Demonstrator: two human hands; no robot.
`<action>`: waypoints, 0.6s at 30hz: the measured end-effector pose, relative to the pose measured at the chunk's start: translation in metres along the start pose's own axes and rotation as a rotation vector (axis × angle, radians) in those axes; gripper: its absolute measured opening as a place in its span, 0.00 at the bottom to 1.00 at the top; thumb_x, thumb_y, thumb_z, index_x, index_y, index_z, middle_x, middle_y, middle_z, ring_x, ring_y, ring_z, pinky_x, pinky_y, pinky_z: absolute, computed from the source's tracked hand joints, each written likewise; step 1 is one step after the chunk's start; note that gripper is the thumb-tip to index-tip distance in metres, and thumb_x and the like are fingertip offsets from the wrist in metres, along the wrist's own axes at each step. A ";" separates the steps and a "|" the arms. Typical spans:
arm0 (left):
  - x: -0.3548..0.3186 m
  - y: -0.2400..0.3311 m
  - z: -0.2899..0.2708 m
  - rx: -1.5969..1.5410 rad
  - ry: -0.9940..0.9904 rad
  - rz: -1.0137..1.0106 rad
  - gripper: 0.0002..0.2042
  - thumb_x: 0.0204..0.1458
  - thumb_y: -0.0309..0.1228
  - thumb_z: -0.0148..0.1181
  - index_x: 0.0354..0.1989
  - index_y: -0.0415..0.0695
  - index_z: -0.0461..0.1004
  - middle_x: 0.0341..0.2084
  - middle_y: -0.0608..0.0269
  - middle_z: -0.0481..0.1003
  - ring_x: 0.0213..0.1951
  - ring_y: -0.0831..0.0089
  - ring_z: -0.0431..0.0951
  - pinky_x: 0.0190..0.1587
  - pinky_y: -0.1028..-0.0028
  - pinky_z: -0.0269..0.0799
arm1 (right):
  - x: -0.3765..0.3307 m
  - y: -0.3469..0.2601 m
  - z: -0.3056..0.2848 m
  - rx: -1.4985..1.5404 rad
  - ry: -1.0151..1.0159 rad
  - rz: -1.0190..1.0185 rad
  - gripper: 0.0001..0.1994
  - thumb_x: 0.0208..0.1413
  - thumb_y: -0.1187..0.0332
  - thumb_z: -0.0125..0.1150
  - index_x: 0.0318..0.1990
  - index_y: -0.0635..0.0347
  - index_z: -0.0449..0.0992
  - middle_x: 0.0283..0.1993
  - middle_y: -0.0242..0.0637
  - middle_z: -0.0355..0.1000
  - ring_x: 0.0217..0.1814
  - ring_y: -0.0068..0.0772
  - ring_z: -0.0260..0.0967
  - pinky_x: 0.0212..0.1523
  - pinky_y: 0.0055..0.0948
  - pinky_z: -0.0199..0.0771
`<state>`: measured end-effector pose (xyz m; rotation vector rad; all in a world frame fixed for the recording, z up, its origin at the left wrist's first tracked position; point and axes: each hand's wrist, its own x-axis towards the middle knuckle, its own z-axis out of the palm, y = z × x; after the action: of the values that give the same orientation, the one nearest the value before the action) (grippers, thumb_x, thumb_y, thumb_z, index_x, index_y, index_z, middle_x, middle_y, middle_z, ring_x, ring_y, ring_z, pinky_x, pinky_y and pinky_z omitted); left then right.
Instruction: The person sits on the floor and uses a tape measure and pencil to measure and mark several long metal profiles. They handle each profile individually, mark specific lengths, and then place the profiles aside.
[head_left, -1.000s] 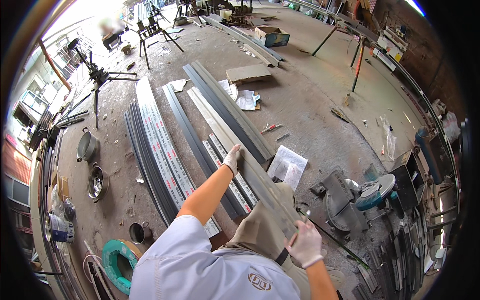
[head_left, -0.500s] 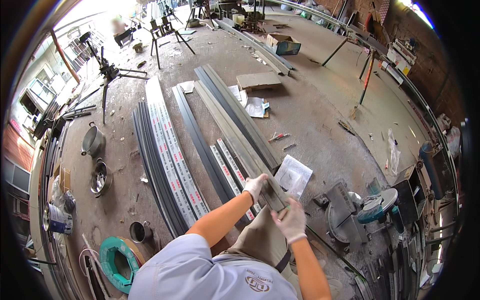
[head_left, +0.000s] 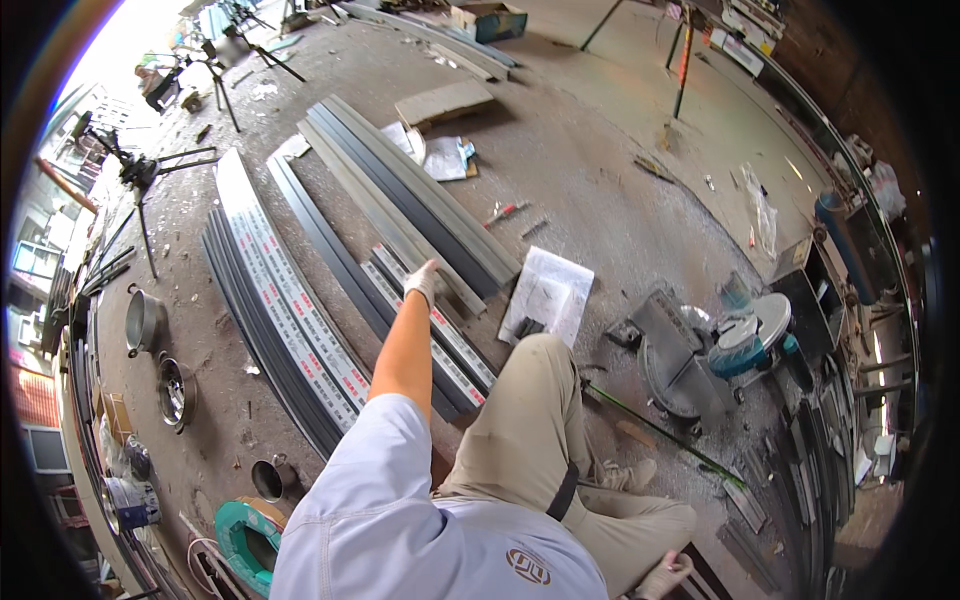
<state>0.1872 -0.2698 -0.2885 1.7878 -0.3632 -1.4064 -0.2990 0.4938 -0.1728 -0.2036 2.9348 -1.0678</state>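
Note:
My left hand [head_left: 420, 283], in a pale glove, is closed on the left edge of a long grey metal profile [head_left: 372, 215], close to its near end. That profile lies on the floor beside dark and grey profiles [head_left: 410, 190]. To its left are two strips with red-and-white printed film [head_left: 448, 335] and a dark profile [head_left: 340, 245]. My right hand [head_left: 665, 577], also gloved, is low at the bottom edge beside my folded leg. Its fingers are curled, and what they hold, if anything, cannot be made out. Next to it is a dark bar [head_left: 708, 580].
A paper sheet [head_left: 548, 295] with small dark pieces lies before my knee. On the right stands a mitre saw [head_left: 745, 335]. Film-covered profiles [head_left: 280, 270], metal pots [head_left: 146, 322] and a green roll [head_left: 240, 545] are to the left. Cardboard [head_left: 445, 102] lies farther off.
The grey profile has gone from a raised position over my lap down to the floor beside the others. My left hand moved forward with it; my right hand left its end and dropped back. The view shifted.

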 end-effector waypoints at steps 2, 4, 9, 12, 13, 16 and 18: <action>0.033 -0.005 -0.036 0.079 0.120 0.010 0.41 0.44 0.40 0.76 0.67 0.36 0.68 0.49 0.48 0.81 0.42 0.60 0.80 0.45 0.56 0.76 | -0.006 -0.018 0.021 0.005 -0.021 -0.005 0.19 0.65 0.70 0.67 0.59 0.59 0.69 0.42 0.35 0.65 0.42 0.31 0.61 0.49 0.33 0.69; 0.052 -0.033 -0.025 0.091 0.126 -0.040 0.49 0.44 0.39 0.76 0.76 0.39 0.56 0.52 0.47 0.80 0.44 0.58 0.80 0.47 0.54 0.75 | -0.015 -0.056 0.012 -0.072 -0.049 -0.024 0.20 0.65 0.72 0.66 0.61 0.58 0.68 0.48 0.41 0.69 0.47 0.35 0.65 0.54 0.34 0.69; 0.064 -0.031 -0.008 0.152 0.186 -0.085 0.48 0.44 0.39 0.76 0.74 0.38 0.58 0.56 0.42 0.77 0.52 0.53 0.80 0.57 0.56 0.73 | -0.019 -0.071 0.016 -0.008 -0.066 -0.081 0.22 0.65 0.74 0.65 0.63 0.59 0.66 0.62 0.45 0.69 0.62 0.40 0.67 0.66 0.36 0.66; 0.066 -0.023 -0.001 0.236 0.237 -0.073 0.41 0.43 0.39 0.76 0.66 0.35 0.66 0.59 0.41 0.76 0.56 0.53 0.79 0.60 0.56 0.73 | -0.019 -0.077 0.018 -0.016 -0.068 -0.097 0.22 0.66 0.73 0.65 0.64 0.60 0.65 0.63 0.45 0.69 0.64 0.41 0.66 0.69 0.37 0.64; 0.060 -0.023 0.009 0.318 0.289 -0.039 0.39 0.44 0.38 0.75 0.65 0.35 0.67 0.58 0.42 0.76 0.56 0.54 0.79 0.60 0.56 0.73 | -0.021 -0.075 0.016 -0.045 -0.063 -0.111 0.22 0.66 0.73 0.65 0.63 0.60 0.65 0.63 0.45 0.69 0.65 0.42 0.65 0.69 0.37 0.63; 0.082 -0.016 -0.009 0.258 0.270 -0.064 0.37 0.46 0.38 0.75 0.64 0.34 0.68 0.53 0.45 0.79 0.53 0.56 0.80 0.59 0.57 0.74 | -0.011 -0.078 0.019 -0.063 -0.100 -0.175 0.21 0.66 0.72 0.64 0.62 0.62 0.65 0.64 0.46 0.68 0.66 0.44 0.65 0.71 0.39 0.62; 0.074 -0.011 -0.002 0.375 0.243 -0.057 0.36 0.47 0.42 0.75 0.61 0.33 0.71 0.54 0.42 0.79 0.53 0.54 0.81 0.59 0.59 0.74 | -0.015 -0.069 0.018 -0.058 -0.083 -0.187 0.20 0.66 0.71 0.64 0.62 0.62 0.66 0.63 0.46 0.68 0.65 0.44 0.65 0.70 0.39 0.62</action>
<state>0.2109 -0.3109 -0.3460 2.2619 -0.4724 -1.1961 -0.2753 0.4322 -0.1432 -0.5197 2.9198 -0.9676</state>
